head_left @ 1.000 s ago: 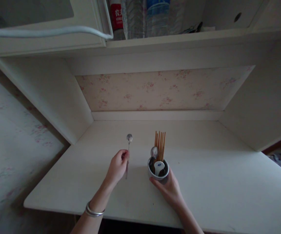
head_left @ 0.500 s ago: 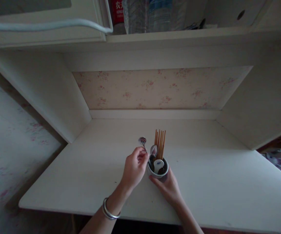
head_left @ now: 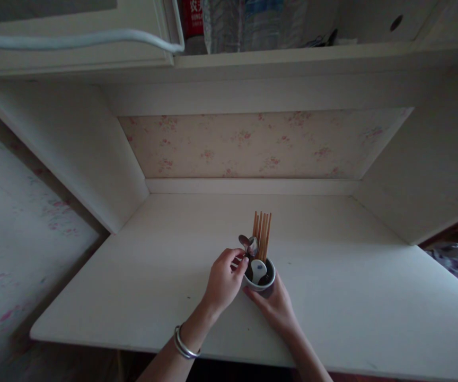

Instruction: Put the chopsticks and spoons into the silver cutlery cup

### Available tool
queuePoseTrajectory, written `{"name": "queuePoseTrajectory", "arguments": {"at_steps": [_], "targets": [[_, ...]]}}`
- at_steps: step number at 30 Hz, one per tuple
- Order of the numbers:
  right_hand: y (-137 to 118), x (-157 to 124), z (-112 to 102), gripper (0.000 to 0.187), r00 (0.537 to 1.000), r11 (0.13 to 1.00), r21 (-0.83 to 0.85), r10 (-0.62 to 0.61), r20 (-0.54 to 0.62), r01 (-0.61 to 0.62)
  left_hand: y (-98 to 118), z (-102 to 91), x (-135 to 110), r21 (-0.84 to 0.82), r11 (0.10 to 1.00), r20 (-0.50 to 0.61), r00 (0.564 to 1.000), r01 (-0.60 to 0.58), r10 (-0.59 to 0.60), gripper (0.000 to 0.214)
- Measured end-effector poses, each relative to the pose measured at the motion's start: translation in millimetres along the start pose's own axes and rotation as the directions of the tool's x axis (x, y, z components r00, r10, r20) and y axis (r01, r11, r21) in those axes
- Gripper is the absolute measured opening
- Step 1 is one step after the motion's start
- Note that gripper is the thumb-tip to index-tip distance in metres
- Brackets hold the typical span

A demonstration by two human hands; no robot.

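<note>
Two hands work at one white cup [head_left: 259, 283], which stands near the middle of the desk [head_left: 332, 297]. Left hand [head_left: 224, 281] pinches a metal spoon [head_left: 244, 241], fingers closed on its handle. The spoon's long axis is near upright: bowl up and tilted leftwards, handle end down inside the cup rim. Right hand [head_left: 275, 306] is curled round the cup's near wall. Cup contents: upright wooden chopsticks [head_left: 262, 233], a second metal spoon [head_left: 253, 246], a white ceramic spoon [head_left: 258, 268]. Bottles [head_left: 232, 24] stand on the shelf above, well apart

Head cam, looking fwd-down, desk [head_left: 332, 318] close
</note>
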State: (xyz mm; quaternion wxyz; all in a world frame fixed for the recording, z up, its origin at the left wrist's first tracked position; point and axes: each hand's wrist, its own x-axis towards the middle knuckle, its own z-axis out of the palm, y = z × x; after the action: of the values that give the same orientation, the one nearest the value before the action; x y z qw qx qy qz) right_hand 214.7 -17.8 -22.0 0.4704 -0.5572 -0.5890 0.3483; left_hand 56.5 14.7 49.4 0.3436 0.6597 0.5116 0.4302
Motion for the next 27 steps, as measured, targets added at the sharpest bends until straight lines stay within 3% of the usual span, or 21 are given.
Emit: {"name": "queuePoseTrajectory", "arguments": {"at_steps": [8, 15, 18, 22, 27], "targets": [[-1, -1, 0, 0.072, 1.000, 1.000, -0.014, 0.002, 0.006, -0.002, -5, -11.5, -17, -0.098, 0.995, 0.092, 0.996, 0.012, -0.003, 0.033], [4, -2, 0, 0.077, 1.000, 0.997, -0.070, 0.017, -0.011, -0.017, -54, -21.9, -47, -0.095, 0.960, 0.074, 0.963, 0.264, -0.257, 0.039], [1, -3, -1, 0.075, 1.000, 0.996, -0.086, 0.015, -0.027, -0.018, -66, -24.9, -59, -0.028, 0.972, 0.072, 0.971, 0.232, -0.229, 0.033], [-2, 2, -8, 0.074, 0.998, 0.995, -0.086, 0.056, -0.041, -0.059, -66, -25.0, -70, 0.073, 0.991, 0.083, 0.989, 0.112, -0.118, 0.023], [11, 33, -35, 0.078, 0.976, 0.995, 0.053, 0.099, -0.196, -0.090, -66, -21.4, -70, 0.188, 0.982, 0.103, 0.994, 0.019, -0.039, 0.021]]}}
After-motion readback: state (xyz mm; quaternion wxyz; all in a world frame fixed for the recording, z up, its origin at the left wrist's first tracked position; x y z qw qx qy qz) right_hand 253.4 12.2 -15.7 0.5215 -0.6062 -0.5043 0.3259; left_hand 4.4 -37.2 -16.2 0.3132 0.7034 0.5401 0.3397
